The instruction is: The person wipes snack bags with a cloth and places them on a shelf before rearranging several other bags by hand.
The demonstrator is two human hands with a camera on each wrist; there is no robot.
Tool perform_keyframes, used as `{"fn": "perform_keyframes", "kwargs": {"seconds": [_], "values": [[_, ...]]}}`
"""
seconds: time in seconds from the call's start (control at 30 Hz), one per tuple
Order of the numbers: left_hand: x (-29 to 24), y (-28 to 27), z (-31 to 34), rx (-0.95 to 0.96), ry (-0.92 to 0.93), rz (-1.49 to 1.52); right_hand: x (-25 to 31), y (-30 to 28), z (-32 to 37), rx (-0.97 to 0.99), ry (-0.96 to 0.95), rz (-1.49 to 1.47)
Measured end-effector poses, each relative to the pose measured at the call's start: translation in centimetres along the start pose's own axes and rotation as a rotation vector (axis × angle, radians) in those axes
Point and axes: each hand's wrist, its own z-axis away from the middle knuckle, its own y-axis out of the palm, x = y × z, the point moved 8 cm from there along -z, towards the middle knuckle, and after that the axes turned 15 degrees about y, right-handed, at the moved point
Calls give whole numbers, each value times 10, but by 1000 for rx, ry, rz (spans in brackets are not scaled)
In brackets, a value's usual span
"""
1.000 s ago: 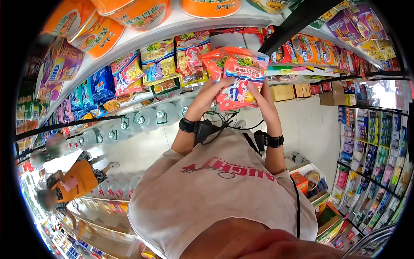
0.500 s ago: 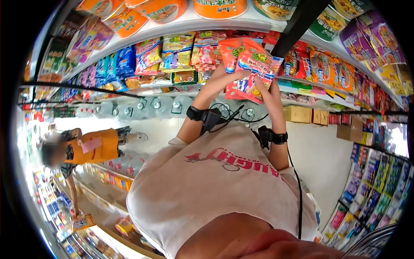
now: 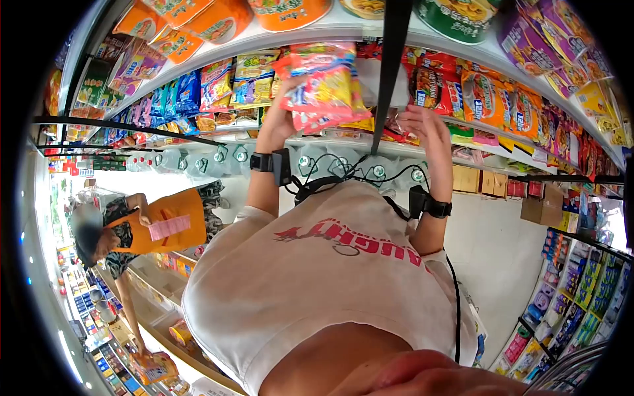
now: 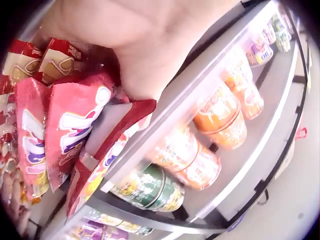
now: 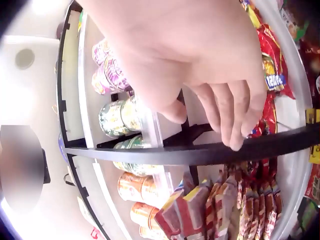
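Observation:
My left hand [image 3: 281, 113] holds a small stack of red-and-pink snack bags [image 3: 323, 89] in front of the shelf, its thumb over the packets' edge in the left wrist view. Motion blurs the bags in the head view, and their back sides are hidden. To the right, my right hand [image 3: 426, 125] is raised with nothing in it, its fingers loosely extended beside the black shelf post [image 3: 391, 72]. The right wrist view shows those fingertips over the post. Similar snack bags [image 3: 254, 76] stand in a row left of the held ones.
Orange noodle tubs [image 3: 290, 13] line the shelf above, with a green tub [image 3: 456, 20] beyond the post. Red and orange packets [image 3: 485, 96] fill the right side. Large water bottles [image 3: 221, 158] stand below. At left, a person in an orange apron [image 3: 178, 221] reaches down.
The bags, earlier held in both hands, have moved left in my left hand alone. My right hand has let go and moved right. The person in the apron appears farther right in view.

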Motion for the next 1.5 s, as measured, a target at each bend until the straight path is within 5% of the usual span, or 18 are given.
{"fn": "perform_keyframes", "kwargs": {"seconds": [0.13, 0.3, 0.6, 0.9, 1.13, 1.23, 1.4, 1.5], "values": [[3, 21, -5, -63, 14, 85, 5, -40, -16, -241, -112, -54], [26, 34, -16, -90, -103, 73, 10, -47, -74, -169, -156, -66], [58, 8, -34, -122, -191, -23, -29, 4, -162, 299, 485, 142], [78, -6, -36, -53, -187, 31, -31, 25, -178, 353, 673, 605], [68, 4, -26, -1, -356, 68, -38, 18, -185, 401, 501, 484], [66, 5, -33, 28, -170, -21, -15, 33, -160, 189, 560, 476], [58, 10, -29, 74, -27, 87, -22, 20, -161, 297, 503, 311], [75, -5, -27, -72, -46, 167, -38, 12, -161, 297, 497, 74]]}}
